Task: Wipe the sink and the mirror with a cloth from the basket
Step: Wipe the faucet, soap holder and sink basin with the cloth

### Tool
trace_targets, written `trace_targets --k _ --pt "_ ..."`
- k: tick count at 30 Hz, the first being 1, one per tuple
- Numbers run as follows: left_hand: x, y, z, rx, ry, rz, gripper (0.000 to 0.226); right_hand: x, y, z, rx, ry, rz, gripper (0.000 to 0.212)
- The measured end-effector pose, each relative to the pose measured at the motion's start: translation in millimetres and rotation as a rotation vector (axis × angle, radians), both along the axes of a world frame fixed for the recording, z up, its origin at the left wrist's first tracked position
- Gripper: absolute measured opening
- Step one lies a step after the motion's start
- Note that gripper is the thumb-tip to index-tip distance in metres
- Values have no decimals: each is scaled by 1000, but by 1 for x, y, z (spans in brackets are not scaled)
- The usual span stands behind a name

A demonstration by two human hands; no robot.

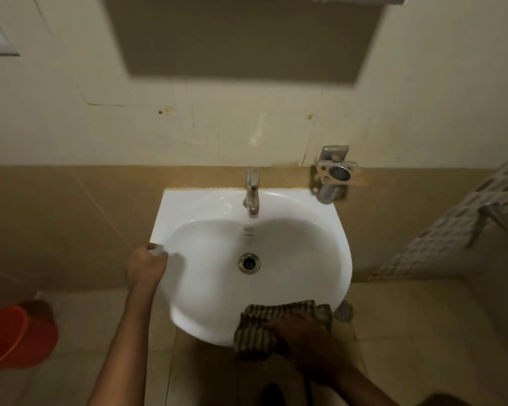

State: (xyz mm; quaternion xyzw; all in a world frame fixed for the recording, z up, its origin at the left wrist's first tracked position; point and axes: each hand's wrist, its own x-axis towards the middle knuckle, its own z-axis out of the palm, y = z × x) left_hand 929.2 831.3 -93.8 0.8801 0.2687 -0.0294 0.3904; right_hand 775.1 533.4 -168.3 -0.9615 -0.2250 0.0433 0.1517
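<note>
The right hand (302,332) presses a striped olive cloth (255,332) on the white ceramic sink's (305,253) front rim while the left hand (144,266) clasps its left edge.

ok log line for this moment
step: wiping sink | right hand: pressing cloth on sink front rim | left hand: gripping left rim | tap: no water seen

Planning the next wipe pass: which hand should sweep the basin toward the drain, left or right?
Right. The right hand already presses the striped cloth on the sink front rim, with the drain just beyond it. The left hand holds no cloth and grips the sink's left edge, likely bracing.
</note>
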Motion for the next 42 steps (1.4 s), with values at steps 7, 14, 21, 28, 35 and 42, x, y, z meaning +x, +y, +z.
trace_targets --k 7,14,21,28,35,42 --pt "1 -12 -9 238 76 -102 43 54 -92 12 149 -98 -168 25" --pt "6 -3 -17 344 127 -158 40 163 -129 -5 -400 -30 -214 46" --pt "9 2 -25 269 71 -51 46 208 -120 6 -710 -53 188 86" --pt "10 5 -32 333 77 -39 49 255 -68 -4 -916 -216 568 71" --pt "13 4 -31 381 121 -62 43 227 -39 -36 -729 115 326 65" --pt "9 12 -25 205 89 -35 44 149 -35 11 -435 689 28 51"
